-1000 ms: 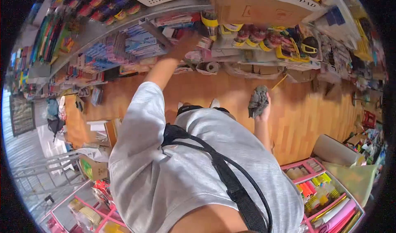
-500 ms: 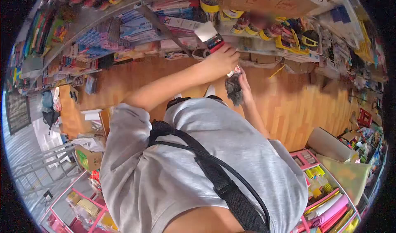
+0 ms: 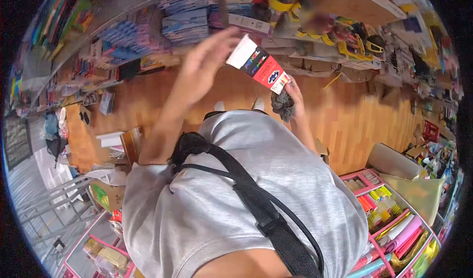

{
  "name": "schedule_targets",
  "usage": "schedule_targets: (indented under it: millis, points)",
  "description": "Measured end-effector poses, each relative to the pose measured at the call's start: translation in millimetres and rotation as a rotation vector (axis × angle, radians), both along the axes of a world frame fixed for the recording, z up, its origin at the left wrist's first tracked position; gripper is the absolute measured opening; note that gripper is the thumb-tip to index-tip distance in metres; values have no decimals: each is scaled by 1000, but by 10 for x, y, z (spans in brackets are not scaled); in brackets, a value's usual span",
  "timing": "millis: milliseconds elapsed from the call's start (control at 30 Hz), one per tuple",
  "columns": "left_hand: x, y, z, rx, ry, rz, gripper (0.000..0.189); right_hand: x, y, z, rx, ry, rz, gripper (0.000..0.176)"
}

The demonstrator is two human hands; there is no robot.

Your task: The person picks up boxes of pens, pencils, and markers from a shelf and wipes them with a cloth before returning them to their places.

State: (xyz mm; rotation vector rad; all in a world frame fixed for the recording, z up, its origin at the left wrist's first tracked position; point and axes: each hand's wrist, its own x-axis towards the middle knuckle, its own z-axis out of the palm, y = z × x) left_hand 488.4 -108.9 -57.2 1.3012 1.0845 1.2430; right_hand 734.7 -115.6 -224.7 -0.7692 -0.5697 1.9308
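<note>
My right hand [image 3: 295,97] grips the lower end of a pencil box [image 3: 266,68], which is red and black with a white top and coloured pencils printed at the bottom. It stands tilted up to the left. A dark grey crumpled cloth [image 3: 282,106] hangs against the same palm, below the box. My left hand [image 3: 209,59], blurred by motion, is beside the box's white upper end, its fingers stretched out and nothing seen in them.
Ahead, shelves hold stacked blue packs [image 3: 185,24] and yellow-trimmed goods [image 3: 352,44]. Below lies the wooden floor [image 3: 354,115]. A pink-edged rack [image 3: 367,189] with rolls is at my lower right, a cardboard box [image 3: 116,196] at my left.
My left hand has come off the pencil box and swung left. The box's printed front now shows, held by my right hand. The view has shifted slightly.
</note>
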Motion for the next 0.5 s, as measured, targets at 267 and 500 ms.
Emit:
schedule_targets:
  millis: [267, 500]
  points:
    - [-399, -228, -7, -44, -89, -39, 36, -537, -118, 224, 51, -70, 12, 39]
    - [-726, -427, 8, -68, -85, -35, 40, -813, -285, 97, 72, -39, -2, 38]
